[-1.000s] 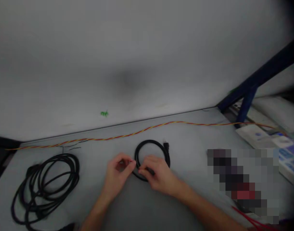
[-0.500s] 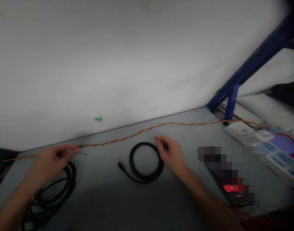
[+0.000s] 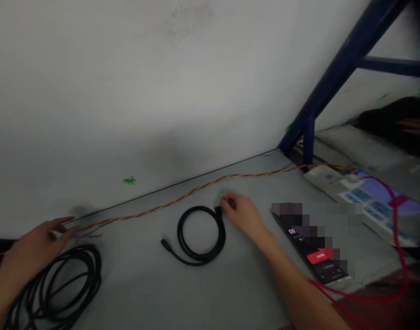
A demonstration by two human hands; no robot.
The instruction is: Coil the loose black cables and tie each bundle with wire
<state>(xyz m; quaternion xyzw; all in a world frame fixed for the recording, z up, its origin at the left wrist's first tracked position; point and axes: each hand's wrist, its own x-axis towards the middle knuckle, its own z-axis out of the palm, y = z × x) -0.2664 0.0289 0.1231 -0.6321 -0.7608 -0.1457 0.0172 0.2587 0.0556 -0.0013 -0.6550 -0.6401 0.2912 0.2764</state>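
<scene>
A thin black cable lies in a neat coil (image 3: 223,236) on the grey tabletop, one plug (image 3: 166,245) pointing left and another connector (image 3: 218,211) at its upper right. My right hand (image 3: 244,217) is beside that connector, thumb and fingertips pressed together; what is between them, if anything, is hidden. At the left, my left hand (image 3: 41,245) has its fingers apart, above a larger, looser black cable coil (image 3: 99,263). Its fingertips are at a twisted red-and-yellow wire (image 3: 168,203). A short thin dark strand (image 3: 93,235) lies just right of them.
A phone with a lit screen (image 3: 318,256) lies right of my forearm, partly pixelated. Beyond it are a white power strip (image 3: 371,211) and a red cable (image 3: 397,233). A blue metal frame (image 3: 333,78) rises at the right against the white wall (image 3: 161,91).
My left hand has moved left, away from the thin dark strand, and its fingers have parted. My right hand stays by the small coil. The view has shifted slightly.
</scene>
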